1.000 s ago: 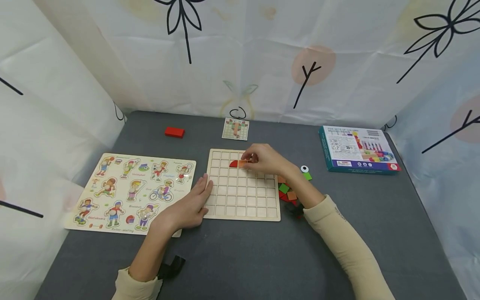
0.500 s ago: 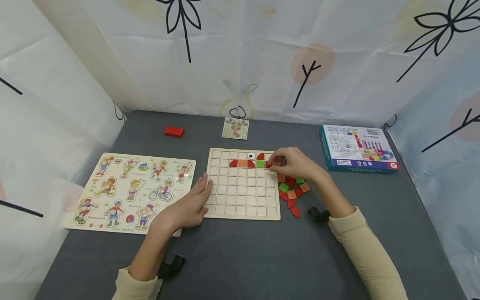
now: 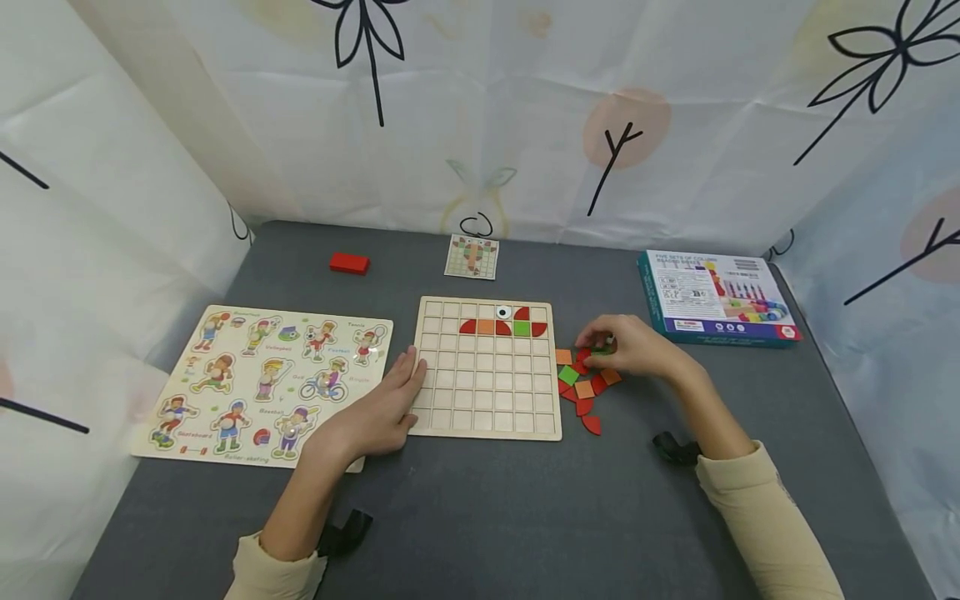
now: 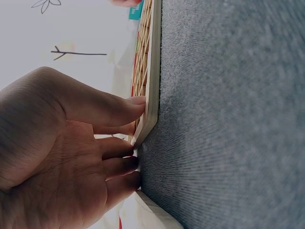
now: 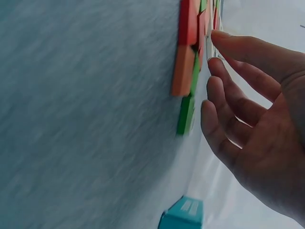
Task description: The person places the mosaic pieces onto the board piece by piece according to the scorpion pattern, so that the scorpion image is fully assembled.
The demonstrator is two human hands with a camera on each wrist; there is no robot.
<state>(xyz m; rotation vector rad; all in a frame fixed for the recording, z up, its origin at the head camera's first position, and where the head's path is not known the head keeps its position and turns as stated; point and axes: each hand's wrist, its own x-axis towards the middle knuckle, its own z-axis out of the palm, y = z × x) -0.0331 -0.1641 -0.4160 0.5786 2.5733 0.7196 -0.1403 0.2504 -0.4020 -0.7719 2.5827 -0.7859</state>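
Note:
My left hand rests along the left edge of a wooden grid board, fingers straight; in the left wrist view the thumb touches the board's side. Near the board's top lie red, orange and green tiles, among them a green square, an orange square and a white eye tile. My right hand hovers over a loose pile of tiles right of the board. Its thumb and fingers are loosely curved and apart, with no tile seen between them; an orange tile and green tile lie nearby.
A picture puzzle board of sports figures lies at left, partly under the left forearm. Behind are a red block and a small pattern card. A boxed set sits at back right. Fabric walls surround the table.
My right hand has set tiles in the board's upper rows, the last a red quarter-circle at the row's right end, then moved right to the pile. My left hand stays put.

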